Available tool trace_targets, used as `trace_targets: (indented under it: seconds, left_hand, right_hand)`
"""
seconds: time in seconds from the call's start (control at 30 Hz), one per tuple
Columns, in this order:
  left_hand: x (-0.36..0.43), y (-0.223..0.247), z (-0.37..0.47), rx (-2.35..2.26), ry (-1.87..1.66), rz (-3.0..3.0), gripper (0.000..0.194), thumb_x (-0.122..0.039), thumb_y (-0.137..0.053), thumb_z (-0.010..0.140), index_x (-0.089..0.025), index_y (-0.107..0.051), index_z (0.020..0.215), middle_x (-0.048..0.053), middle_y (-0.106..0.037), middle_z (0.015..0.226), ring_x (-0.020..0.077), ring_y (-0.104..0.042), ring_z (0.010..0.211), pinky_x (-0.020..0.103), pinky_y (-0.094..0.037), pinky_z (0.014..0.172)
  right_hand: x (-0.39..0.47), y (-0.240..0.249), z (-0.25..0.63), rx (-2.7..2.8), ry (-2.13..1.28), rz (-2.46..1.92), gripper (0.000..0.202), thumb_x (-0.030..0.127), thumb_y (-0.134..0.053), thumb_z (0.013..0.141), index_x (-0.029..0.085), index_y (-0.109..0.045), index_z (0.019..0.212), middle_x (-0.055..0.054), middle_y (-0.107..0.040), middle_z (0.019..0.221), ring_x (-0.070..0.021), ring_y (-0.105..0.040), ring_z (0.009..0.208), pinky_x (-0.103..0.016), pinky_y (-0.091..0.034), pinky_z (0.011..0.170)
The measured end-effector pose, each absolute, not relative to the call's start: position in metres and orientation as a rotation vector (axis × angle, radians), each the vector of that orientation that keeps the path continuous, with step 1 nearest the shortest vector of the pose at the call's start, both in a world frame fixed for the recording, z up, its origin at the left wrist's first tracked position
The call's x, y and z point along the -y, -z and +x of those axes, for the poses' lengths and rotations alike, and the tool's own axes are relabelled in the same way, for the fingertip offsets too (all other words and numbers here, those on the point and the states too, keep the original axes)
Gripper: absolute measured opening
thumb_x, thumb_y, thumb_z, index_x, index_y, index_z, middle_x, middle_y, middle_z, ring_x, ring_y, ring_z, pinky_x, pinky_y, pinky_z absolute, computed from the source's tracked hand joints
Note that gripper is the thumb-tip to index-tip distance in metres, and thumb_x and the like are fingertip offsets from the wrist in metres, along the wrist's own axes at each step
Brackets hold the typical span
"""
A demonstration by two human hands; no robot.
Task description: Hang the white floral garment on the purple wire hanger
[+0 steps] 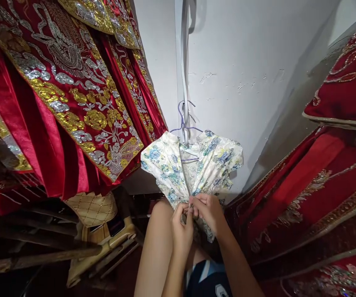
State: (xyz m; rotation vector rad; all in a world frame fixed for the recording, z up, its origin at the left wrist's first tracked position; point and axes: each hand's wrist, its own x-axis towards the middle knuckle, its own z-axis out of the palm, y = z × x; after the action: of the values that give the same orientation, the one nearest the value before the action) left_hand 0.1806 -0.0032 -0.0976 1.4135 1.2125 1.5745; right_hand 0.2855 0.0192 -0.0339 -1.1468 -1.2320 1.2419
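Note:
A white short-sleeved blouse with blue, green and yellow flowers hangs on a thin purple hanger, its front parted at the top. Below the opening, my left hand pinches the front edge of the cloth. My right hand meets it there, thumb and fingers closed on the opposite edge. Both sets of fingertips nearly touch at the middle of the front. Any button or fastening between them is too small to make out. The lower part of the blouse is partly hidden behind my hands.
Red garments with gold and silver embroidery hang at the left, and another red embroidered garment fills the right. Behind the hanger stands a white wall. A bamboo chair is at lower left, near my bare knee.

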Motion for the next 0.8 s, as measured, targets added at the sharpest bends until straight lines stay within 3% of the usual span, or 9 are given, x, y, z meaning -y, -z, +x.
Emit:
trace_targets:
  seconds: [0.17, 0.5, 0.63, 0.8]
  left_hand:
    - [-0.002, 0.104, 0.182, -1.248, -1.537, 1.472, 0.023, -0.035, -0.057, 0.092, -0.018, -0.057, 0.076, 0.002, -0.056, 0.073, 0.0185, -0.053, 0.075, 0.026, -0.039, 0.069]
    - [-0.008, 0.128, 0.182, -1.137, -1.334, 1.357, 0.025, -0.033, -0.059, 0.087, -0.02, -0.044, 0.071, -0.003, -0.041, 0.064, 0.0138, -0.041, 0.064, 0.025, -0.034, 0.063]
    - [0.001, 0.129, 0.184, -1.115, -1.343, 1.292, 0.025, -0.036, -0.059, 0.088, -0.019, -0.046, 0.075, -0.002, -0.044, 0.068, 0.0142, -0.043, 0.068, 0.025, -0.035, 0.066]
    - [0.002, 0.124, 0.181, -1.101, -1.351, 1.296, 0.028, -0.039, -0.061, 0.088, -0.019, -0.047, 0.075, -0.002, -0.046, 0.068, 0.0139, -0.043, 0.067, 0.025, -0.036, 0.065]
  right_hand:
    - [-0.068, -0.008, 0.287, 1.134, -1.12, -1.027, 0.03, 0.045, -0.071, 0.074, 0.016, -0.067, 0.065, 0.003, -0.053, 0.045, -0.0083, -0.036, 0.039, -0.024, -0.025, 0.039]
    - [-0.127, -0.115, 0.283, 1.21, -0.888, -0.8, 0.019, 0.029, -0.062, 0.078, 0.014, -0.065, 0.066, 0.003, -0.056, 0.047, -0.0044, -0.034, 0.036, -0.02, -0.023, 0.037]
    - [-0.112, -0.105, 0.289, 1.379, -0.879, -0.857, 0.022, 0.034, -0.061, 0.082, 0.016, -0.064, 0.07, 0.001, -0.059, 0.051, -0.0067, -0.039, 0.038, -0.021, -0.028, 0.041]
    - [-0.114, -0.045, 0.299, 1.585, -0.647, -1.145, 0.022, 0.03, -0.064, 0.079, 0.021, -0.065, 0.099, 0.005, -0.057, 0.054, -0.0144, -0.05, 0.047, -0.025, -0.034, 0.048]
